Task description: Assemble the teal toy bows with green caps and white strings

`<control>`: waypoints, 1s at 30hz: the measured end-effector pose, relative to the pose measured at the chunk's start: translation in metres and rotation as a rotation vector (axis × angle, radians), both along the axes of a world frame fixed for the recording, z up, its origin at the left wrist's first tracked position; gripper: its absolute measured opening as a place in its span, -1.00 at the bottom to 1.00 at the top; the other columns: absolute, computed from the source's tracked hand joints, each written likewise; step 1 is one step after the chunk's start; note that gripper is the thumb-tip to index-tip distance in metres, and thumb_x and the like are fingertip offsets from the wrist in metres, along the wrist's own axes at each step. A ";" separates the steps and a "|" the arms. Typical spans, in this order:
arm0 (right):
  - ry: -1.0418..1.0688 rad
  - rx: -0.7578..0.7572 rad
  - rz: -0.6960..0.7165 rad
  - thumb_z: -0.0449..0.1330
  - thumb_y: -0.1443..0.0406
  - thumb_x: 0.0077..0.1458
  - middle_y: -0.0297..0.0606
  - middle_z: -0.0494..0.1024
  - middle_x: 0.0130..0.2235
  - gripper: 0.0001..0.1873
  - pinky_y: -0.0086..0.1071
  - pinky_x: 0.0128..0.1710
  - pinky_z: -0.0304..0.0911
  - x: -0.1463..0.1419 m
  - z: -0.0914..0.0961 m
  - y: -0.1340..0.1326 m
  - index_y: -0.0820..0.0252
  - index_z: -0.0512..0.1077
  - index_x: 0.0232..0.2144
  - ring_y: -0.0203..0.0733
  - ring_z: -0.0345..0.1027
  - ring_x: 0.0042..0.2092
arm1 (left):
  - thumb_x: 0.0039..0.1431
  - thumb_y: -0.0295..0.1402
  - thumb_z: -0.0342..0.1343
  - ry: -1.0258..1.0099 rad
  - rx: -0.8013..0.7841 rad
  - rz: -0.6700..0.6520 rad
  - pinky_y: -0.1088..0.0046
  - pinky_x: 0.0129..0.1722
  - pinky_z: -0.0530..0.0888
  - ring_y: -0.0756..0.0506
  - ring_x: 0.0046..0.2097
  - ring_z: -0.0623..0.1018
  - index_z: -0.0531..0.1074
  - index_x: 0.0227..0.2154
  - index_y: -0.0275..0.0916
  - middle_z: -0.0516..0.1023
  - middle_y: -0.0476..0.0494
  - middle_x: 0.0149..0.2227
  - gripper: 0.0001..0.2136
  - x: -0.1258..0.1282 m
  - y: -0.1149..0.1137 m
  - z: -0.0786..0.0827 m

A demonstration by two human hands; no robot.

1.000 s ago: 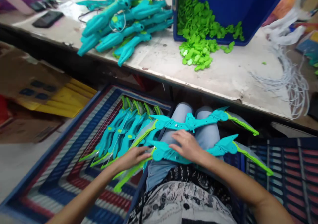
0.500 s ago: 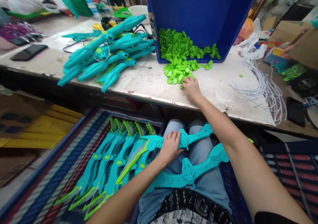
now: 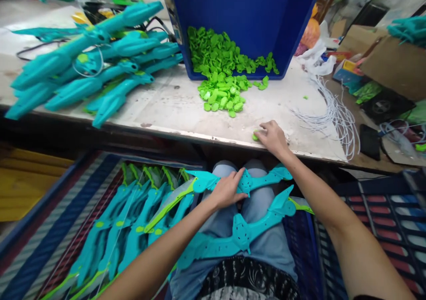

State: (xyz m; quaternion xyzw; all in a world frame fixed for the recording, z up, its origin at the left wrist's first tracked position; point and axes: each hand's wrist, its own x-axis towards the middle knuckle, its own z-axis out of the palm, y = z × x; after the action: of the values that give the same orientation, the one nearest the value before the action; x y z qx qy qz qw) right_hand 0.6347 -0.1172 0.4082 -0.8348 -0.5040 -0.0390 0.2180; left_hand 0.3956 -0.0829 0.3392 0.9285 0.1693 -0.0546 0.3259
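On my lap, my left hand (image 3: 229, 189) is closed over a teal toy bow half (image 3: 264, 181) near its round centre. Another teal bow half (image 3: 241, 234) lies across my thighs, closer to my body. My right hand (image 3: 275, 140) is at the table's front edge, pinching a small bright green plastic piece (image 3: 255, 136) that its fingers partly hide. Farther back, a loose pile of the same green pieces (image 3: 221, 96) spills from a blue bin (image 3: 253, 11) tipped on its side.
Several teal bow parts (image 3: 84, 84) are stacked on the table (image 3: 163, 100) at left. Below, strung toy bows (image 3: 133, 242) lie in a row on striped fabric. White cords (image 3: 339, 113) hang over the table's right side. A dark plastic crate (image 3: 382, 220) stands at lower right.
My right hand has moved from the green pile toward the table's front edge with a green piece. My left hand stays on the bow half. The view has shifted right.
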 end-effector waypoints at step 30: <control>0.387 0.118 0.384 0.20 0.19 0.15 -0.17 0.53 0.01 -0.79 -0.16 0.05 0.34 -0.092 -0.088 -0.097 0.08 0.53 -0.18 -0.10 0.42 0.03 | -0.06 -0.03 0.20 0.034 -0.908 0.127 0.56 -0.51 0.19 0.03 -0.45 0.30 0.41 -0.23 -0.32 0.35 0.04 -0.49 -0.55 0.035 0.040 -0.013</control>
State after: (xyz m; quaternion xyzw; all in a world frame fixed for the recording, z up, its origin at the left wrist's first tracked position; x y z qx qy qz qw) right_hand 0.5424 -0.2146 0.3204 -0.7019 -0.5990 0.1338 0.3616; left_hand 0.4303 -0.0428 0.3259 0.6785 0.1902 -0.1184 0.6996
